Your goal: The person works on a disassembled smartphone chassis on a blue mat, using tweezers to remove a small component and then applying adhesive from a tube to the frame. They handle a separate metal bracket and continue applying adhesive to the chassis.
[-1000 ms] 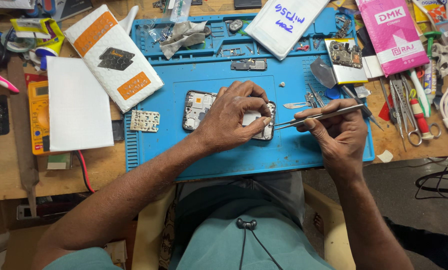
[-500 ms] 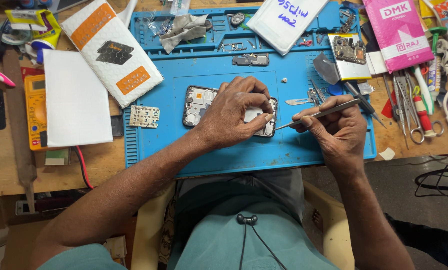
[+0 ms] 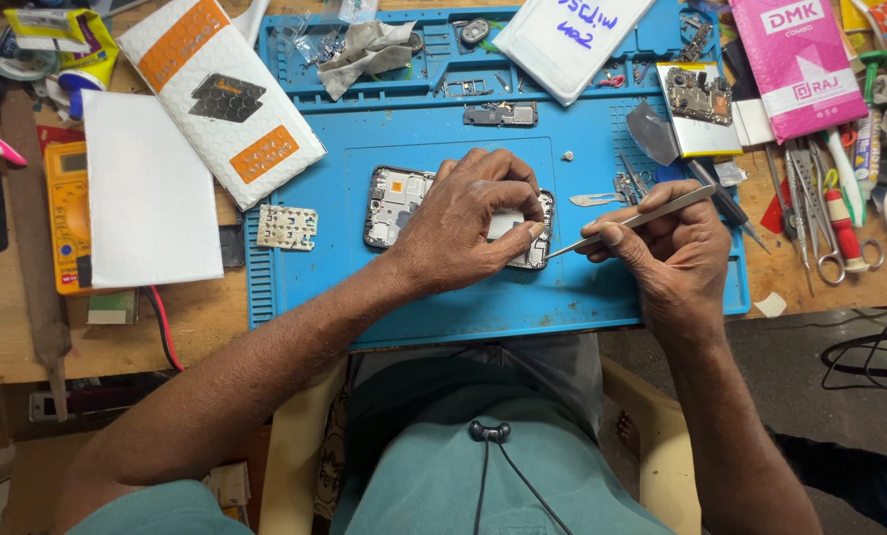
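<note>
- While the left hand (image 3: 468, 223) presses the phone (image 3: 396, 198) at the mat's (image 3: 305, 287) middle, it could slide.
- Right hand (image 3: 676, 248), at 3 o'clock, pinches tweezers (image 3: 626, 222); their tip may scratch parts.

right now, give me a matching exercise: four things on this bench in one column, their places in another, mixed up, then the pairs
Things:
1. tweezers
2. opened phone
3. yellow multimeter
4. scissors

Places:
A. on the wood at the far right of the blue mat
B. held in the right hand
C. under the left hand, mid-mat
D. left of the mat, partly under a white sheet

Pairs: 1-B, 2-C, 3-D, 4-A
</note>
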